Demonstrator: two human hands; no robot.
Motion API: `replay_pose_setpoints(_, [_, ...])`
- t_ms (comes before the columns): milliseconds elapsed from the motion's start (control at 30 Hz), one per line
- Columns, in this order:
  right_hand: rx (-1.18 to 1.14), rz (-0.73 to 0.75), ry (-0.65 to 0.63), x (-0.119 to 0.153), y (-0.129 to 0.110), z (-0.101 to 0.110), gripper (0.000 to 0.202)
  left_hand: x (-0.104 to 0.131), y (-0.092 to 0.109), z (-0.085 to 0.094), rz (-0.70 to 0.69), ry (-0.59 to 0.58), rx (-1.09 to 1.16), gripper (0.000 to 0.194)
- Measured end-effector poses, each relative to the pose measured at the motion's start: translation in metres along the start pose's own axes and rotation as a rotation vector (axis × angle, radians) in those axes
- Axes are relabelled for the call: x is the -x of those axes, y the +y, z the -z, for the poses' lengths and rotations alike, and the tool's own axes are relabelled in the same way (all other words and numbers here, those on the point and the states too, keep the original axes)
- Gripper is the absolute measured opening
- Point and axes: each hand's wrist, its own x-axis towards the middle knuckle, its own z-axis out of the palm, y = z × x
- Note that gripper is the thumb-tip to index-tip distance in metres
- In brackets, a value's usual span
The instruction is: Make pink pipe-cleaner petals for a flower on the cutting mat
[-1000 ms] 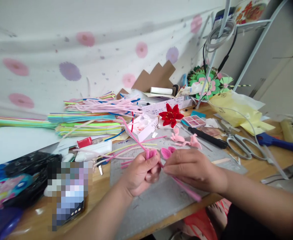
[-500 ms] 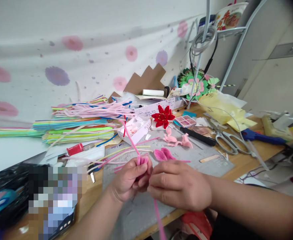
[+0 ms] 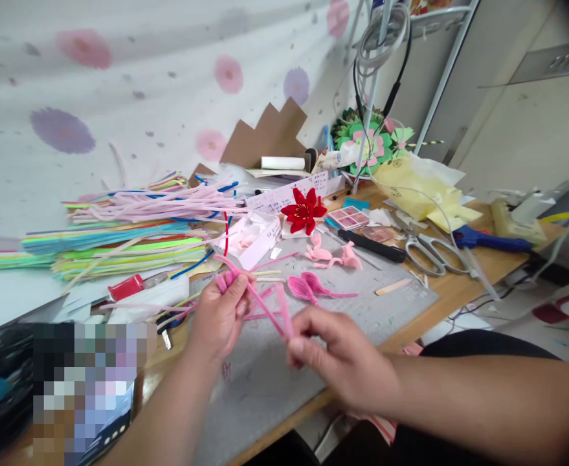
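Observation:
My left hand (image 3: 223,314) is closed around a bent bundle of pink pipe cleaner, its loops showing above the thumb. From there a pink pipe cleaner (image 3: 263,304) stretches to my right hand (image 3: 333,349), which pinches it between thumb and fingers; a short length stands up from that pinch. Both hands are above a grey cutting mat (image 3: 265,414). Just beyond them lie two finished-looking pink petals (image 3: 308,287) with a stem. Pale pink curled pieces (image 3: 333,252) and a red pipe-cleaner flower (image 3: 304,211) are farther back.
Bundles of coloured pipe cleaners (image 3: 119,239) fill the left back. A white box (image 3: 252,239) stands beside the red flower. Scissors (image 3: 432,252), a black-handled tool (image 3: 371,246) and a wooden stick (image 3: 392,287) lie at right. A dark phone (image 3: 114,427) is at lower left.
My hands have moved apart, the left one leftward and the right one slightly down. The pink pipe cleaner now spans between them; its hanging tail no longer shows below. The camera view has shifted.

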Motion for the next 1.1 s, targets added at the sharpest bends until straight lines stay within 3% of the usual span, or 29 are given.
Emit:
replay_pose_setpoints(100, [-0.169, -0.282, 0.100, -0.012, 0.009, 0.012, 0.018, 0.002, -0.004, 0.000, -0.125, 0.052, -0.054, 0.023])
replay_pose_setpoints(200, [-0.137, -0.349, 0.106, -0.024, 0.014, 0.019, 0.021, 0.006, -0.010, 0.000, -0.120, -0.012, -0.174, 0.024])
replay_pose_setpoints(367, [-0.034, -0.345, 0.056, -0.031, 0.013, 0.014, 0.017, 0.013, -0.014, -0.004, -0.091, -0.117, -0.246, 0.024])
replay_pose_setpoints(567, [0.101, -0.310, -0.011, -0.032, 0.019, 0.008, 0.015, 0.014, -0.009, -0.008, -0.076, -0.063, -0.142, 0.025])
replay_pose_setpoints(933, [0.414, -0.010, -0.098, -0.035, 0.022, 0.010, 0.018, 0.016, -0.003, -0.008, -0.044, -0.095, 0.035, 0.018])
replay_pose_setpoints(1100, [0.363, -0.184, -0.305, -0.034, 0.022, 0.013, 0.026, 0.015, 0.000, -0.009, -0.006, -0.079, 0.079, 0.016])
